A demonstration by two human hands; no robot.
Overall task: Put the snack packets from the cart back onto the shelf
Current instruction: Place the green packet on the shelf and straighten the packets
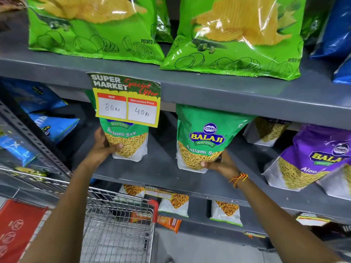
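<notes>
Your left hand (103,147) clasps left Ratlami Sev pouch (129,143); right hand (218,163) clasps right Ratlami Sev pouch (201,141). Both upright on middle shelf (161,168), long axis vertical, pouches just beyond each grip. Push back.

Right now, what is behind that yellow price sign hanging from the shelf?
Behind the price sign is a green snack packet held by the left hand. Its lower half shows; its top and logo are covered.
</notes>
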